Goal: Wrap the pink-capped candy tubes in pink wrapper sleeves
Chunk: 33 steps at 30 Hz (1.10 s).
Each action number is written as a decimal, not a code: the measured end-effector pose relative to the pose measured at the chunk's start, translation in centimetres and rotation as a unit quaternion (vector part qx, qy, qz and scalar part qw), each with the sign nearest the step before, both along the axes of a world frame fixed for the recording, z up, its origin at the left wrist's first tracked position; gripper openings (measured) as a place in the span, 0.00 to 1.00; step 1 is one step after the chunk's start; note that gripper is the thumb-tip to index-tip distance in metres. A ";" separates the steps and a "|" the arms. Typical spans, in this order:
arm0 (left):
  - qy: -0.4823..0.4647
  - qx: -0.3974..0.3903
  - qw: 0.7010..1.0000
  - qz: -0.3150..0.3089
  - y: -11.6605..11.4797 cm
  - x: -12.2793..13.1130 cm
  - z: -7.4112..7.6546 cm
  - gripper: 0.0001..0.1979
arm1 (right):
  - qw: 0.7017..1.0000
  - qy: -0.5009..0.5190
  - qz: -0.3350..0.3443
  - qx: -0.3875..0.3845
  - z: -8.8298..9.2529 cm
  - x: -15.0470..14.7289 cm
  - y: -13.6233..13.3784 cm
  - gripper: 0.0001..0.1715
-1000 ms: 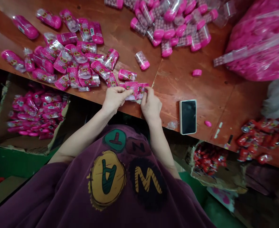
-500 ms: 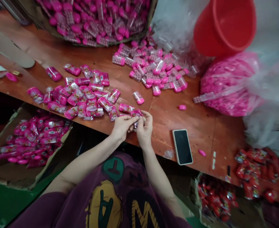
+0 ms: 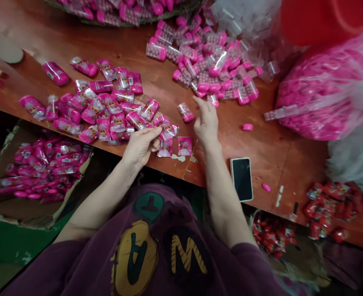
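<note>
Between the thumb and fingers of my left hand (image 3: 142, 147) is a flat pink printed wrapper sleeve (image 3: 169, 130). More pink sleeves, among them a square one (image 3: 184, 146), lie on the table beside it. My right hand (image 3: 206, 123) is stretched forward with nothing visible in it, its fingers extended and apart. It is near a single clear tube of pink beads with a pink cap (image 3: 185, 112) and the near edge of a pile of such tubes (image 3: 204, 78). Left of my left hand spreads a heap of tubes in pink wrappers (image 3: 107, 111).
At right lie a phone (image 3: 242, 179), a pink cap (image 3: 247, 127) and a large bag of pink pieces (image 3: 320, 94). A red bucket (image 3: 323, 20) stands behind. Below the table's left edge is a cardboard box (image 3: 42, 213) of wrapped tubes; red packages (image 3: 332, 205) lie far right.
My hands have moved apart. The right one has let go and gone forward toward the unwrapped tubes, while the left has shifted slightly left, holding a sleeve. The view has tilted down.
</note>
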<state>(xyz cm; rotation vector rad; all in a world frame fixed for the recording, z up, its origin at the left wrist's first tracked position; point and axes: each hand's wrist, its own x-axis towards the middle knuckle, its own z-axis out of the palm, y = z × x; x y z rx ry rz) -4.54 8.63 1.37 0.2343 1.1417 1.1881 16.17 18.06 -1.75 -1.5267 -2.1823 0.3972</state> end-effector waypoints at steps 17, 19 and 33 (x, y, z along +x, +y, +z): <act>-0.102 -0.057 0.993 0.012 -1.3 1.3 0.1 0.17 | 0.970 0.224 -0.029 -0.093 -1.2 2.4 -5.8 0.22; -0.098 -0.058 0.993 0.014 -1.5 1.8 -0.2 0.18 | 0.910 0.374 -0.041 -0.174 -0.6 1.1 -8.9 0.23; -0.055 -0.001 0.998 -0.025 -3.0 3.8 -0.8 0.20 | 0.826 0.504 -0.099 -0.230 0.0 -3.2 -16.2 0.31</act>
